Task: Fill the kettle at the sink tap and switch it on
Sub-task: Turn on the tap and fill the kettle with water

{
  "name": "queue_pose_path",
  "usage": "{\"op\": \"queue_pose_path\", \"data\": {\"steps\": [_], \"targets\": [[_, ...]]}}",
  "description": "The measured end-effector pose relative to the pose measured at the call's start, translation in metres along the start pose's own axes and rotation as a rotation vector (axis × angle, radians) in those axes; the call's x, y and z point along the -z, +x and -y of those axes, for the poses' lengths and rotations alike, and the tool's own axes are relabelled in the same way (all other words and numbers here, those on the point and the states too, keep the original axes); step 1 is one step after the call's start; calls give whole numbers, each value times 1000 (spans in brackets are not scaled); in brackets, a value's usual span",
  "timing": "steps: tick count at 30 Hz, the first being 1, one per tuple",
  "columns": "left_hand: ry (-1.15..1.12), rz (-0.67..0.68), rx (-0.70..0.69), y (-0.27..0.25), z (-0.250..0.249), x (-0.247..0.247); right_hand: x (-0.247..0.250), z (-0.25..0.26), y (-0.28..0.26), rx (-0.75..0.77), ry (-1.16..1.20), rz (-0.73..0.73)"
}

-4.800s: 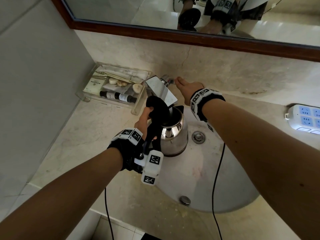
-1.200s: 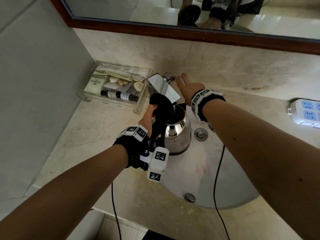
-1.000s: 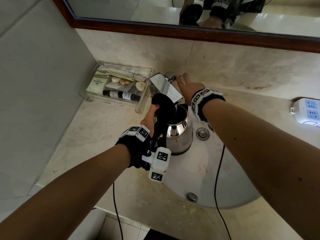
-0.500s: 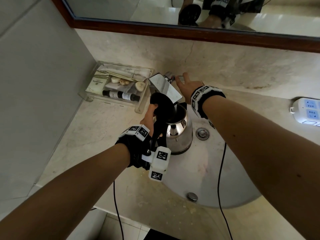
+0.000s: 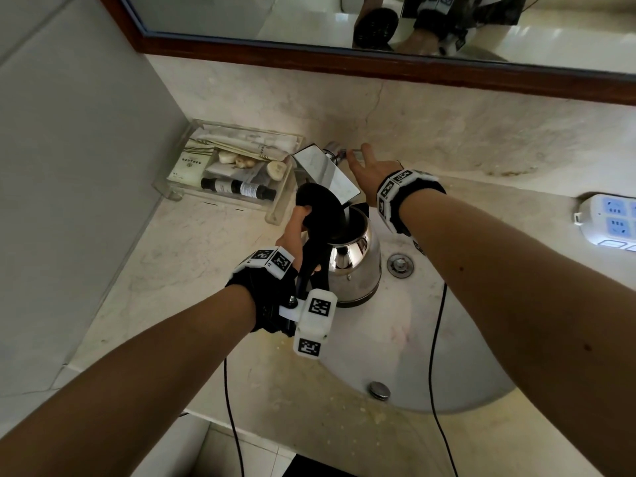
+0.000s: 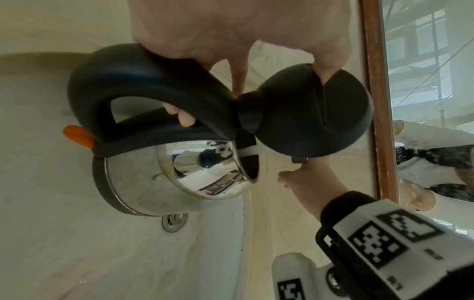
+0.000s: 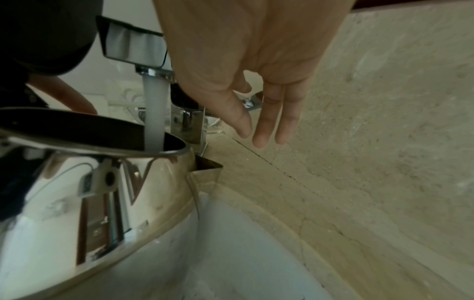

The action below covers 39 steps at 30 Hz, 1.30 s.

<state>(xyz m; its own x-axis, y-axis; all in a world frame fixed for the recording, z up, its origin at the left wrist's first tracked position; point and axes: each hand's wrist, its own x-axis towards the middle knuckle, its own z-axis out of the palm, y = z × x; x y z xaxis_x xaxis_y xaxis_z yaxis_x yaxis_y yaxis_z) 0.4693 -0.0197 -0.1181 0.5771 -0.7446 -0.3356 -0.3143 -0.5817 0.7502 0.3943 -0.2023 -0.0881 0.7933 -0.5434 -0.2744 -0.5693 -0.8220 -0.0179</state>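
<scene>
My left hand (image 5: pixel 292 232) grips the black handle of the steel kettle (image 5: pixel 354 266) and holds it in the sink under the chrome tap (image 5: pixel 323 170). Its thumb props the black lid (image 6: pixel 313 113) back, so the mouth is uncovered. From the tap spout (image 7: pixel 133 44) a stream of water (image 7: pixel 153 113) runs into the kettle (image 7: pixel 102 182). My right hand (image 5: pixel 368 170) reaches past the spout to the tap lever (image 7: pixel 252 99); most fingers are straight and one touches the lever. An orange switch (image 6: pixel 77 136) sits at the handle's base.
The white sink basin (image 5: pixel 395 339) has a drain (image 5: pixel 400 265) just right of the kettle. A clear tray (image 5: pixel 165 185) of toiletries stands left of the tap. A white power strip (image 5: pixel 609 218) lies at the right. The mirror (image 5: pixel 309 15) hangs above; two black cables (image 5: pixel 435 356) dangle.
The kettle has stayed under the spout in my left hand. My right hand has stayed at the tap lever, its fingers more spread than 4.8 s ago.
</scene>
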Motion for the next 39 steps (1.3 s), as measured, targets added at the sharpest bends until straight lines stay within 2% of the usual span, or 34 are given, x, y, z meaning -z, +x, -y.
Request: {"op": "queue_pose_path", "data": {"steps": [1,3,4,6,11,15,18,24,30,36,39], "targets": [[-35,-29,25,1,0,-1,0,0,1,-8,10,-5],[-152,-42,-41,-5,0,-2,-1,-1,0,-13,20,-6],[-141,-36,-107,-5,5,-4,-1,-1,0,-11,21,-14],[-150,-25,-130,-6,7,-3,-1,-1,1,-10,19,-16],[-164,-63,-132,-5,6,-4,-3,-1,3,-6,-26,-15],[-83,-51,-142,-3,8,-3,-3,-1,7,-78,99,33],[-83,-42,-134,-2,10,-1,-6,-2,4,-27,63,-32],[-137,-70,-129,-5,5,0,-3,-1,1,-4,-2,-24],[-128,-78,-153,-5,6,-1,-3,-1,2,-11,-8,-24],[-196,-50,-81,0,3,1,-6,-3,6,-39,53,-24],[-190,-59,-93,0,2,0,-6,-1,6,-44,53,-37]]}}
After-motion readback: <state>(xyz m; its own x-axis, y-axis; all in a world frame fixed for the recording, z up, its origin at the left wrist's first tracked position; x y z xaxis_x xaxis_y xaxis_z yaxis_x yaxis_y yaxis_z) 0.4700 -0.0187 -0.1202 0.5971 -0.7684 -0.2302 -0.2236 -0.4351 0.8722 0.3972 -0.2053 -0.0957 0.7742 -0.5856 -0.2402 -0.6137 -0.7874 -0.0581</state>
